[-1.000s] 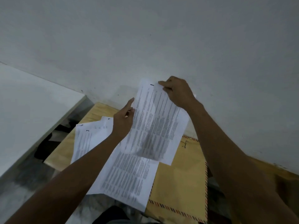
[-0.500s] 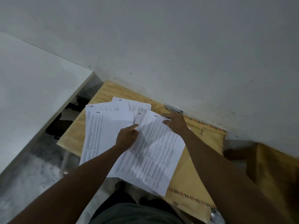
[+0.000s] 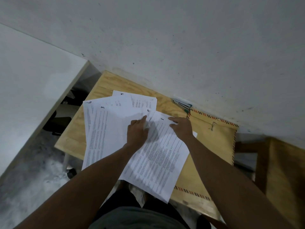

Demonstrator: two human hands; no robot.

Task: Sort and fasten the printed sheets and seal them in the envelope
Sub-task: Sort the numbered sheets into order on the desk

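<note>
Several printed sheets lie fanned on a small wooden table [image 3: 100, 90]. The sheet marked 1 [image 3: 158, 162] lies on top at the right, partly over a brown envelope [image 3: 212, 146] with a striped border and a metal clasp. Sheets marked 3 [image 3: 105, 134], 6 and others spread out to the left and behind. My left hand [image 3: 137, 133] pinches the upper left edge of sheet 1. My right hand [image 3: 181, 127] rests flat on its top right corner, fingers spread. A stapler [image 3: 182, 103] lies by the wall beyond the envelope.
A grey wall rises right behind the table. A white tabletop [image 3: 33, 83] stands at the left with a gap and dark objects below it. A second wooden surface [image 3: 287, 171] is at the right. My lap is below the table's near edge.
Sheet 1, held up in the air a second ago, has come down onto the table over the envelope. Both hands lowered with it, and the right hand now lies flat on it.
</note>
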